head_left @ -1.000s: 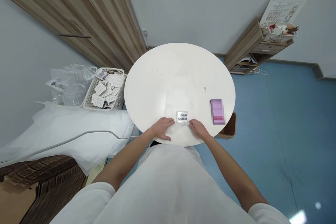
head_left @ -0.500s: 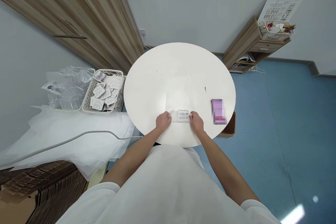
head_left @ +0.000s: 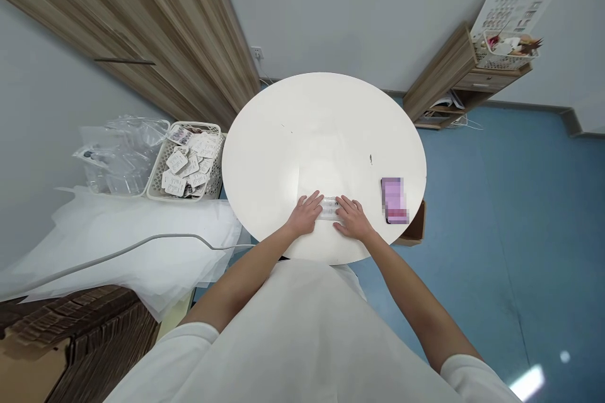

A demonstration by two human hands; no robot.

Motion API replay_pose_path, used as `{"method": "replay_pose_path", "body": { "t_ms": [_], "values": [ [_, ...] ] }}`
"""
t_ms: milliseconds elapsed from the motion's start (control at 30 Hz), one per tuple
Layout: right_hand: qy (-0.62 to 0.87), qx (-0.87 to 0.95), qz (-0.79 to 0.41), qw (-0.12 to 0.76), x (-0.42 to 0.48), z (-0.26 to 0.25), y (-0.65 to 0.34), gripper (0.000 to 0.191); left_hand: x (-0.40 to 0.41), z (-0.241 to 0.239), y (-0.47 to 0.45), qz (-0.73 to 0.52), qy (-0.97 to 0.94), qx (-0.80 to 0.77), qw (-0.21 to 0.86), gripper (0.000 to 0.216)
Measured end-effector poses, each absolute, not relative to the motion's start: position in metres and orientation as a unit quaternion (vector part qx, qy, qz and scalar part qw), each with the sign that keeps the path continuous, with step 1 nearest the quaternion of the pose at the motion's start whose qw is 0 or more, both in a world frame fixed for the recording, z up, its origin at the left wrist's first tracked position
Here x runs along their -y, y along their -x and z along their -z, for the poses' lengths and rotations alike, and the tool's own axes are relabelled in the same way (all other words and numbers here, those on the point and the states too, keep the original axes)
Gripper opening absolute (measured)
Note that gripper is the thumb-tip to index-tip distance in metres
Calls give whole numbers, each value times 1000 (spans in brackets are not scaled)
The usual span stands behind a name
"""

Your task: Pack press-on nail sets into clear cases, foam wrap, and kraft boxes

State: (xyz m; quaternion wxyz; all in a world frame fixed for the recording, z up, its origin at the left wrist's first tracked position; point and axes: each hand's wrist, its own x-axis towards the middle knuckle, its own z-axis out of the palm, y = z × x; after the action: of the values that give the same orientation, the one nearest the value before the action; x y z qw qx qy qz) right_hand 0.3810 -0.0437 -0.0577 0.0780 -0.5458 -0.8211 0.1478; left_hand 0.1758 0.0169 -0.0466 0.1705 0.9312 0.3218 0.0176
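Observation:
A small clear plastic pack (head_left: 328, 209) lies flat near the front edge of the round white table (head_left: 321, 113). Small rounded items show faintly inside it. My left hand (head_left: 305, 214) rests on the pack's left end, its fingers stretched out. On the right end lies my right hand (head_left: 352, 218), fingers spread and palm down. Both hands hide parts of the pack. To the right, a phone with a blurred purple screen (head_left: 394, 200) lies on the tabletop.
Left of the table stands a white basket (head_left: 218, 167) full of printed cards, beside clear plastic packaging (head_left: 125, 157). White sheets (head_left: 127, 239) and stacked brown cardboard (head_left: 89, 340) lie nearer me. A cardboard box (head_left: 416, 227) is below the table's right edge.
My fingers were pinching the pack's two ends; now they are stretched out flat over it. My hands have moved closer together, and the left end's loose film is covered.

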Motion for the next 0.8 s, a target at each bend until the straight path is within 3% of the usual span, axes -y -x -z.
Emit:
{"method": "replay_pose_path", "body": {
  "t_ms": [367, 800],
  "values": [
    [509, 844, -159, 61, 25, 69, -376, 25, -15, 48, -189, 4, -922, -350, 166, 38],
    [528, 805, -260, 77, 80, 49, -324, 34, 20, 24, -141, 29, -920, -312, 236, 24]
  ]
}}
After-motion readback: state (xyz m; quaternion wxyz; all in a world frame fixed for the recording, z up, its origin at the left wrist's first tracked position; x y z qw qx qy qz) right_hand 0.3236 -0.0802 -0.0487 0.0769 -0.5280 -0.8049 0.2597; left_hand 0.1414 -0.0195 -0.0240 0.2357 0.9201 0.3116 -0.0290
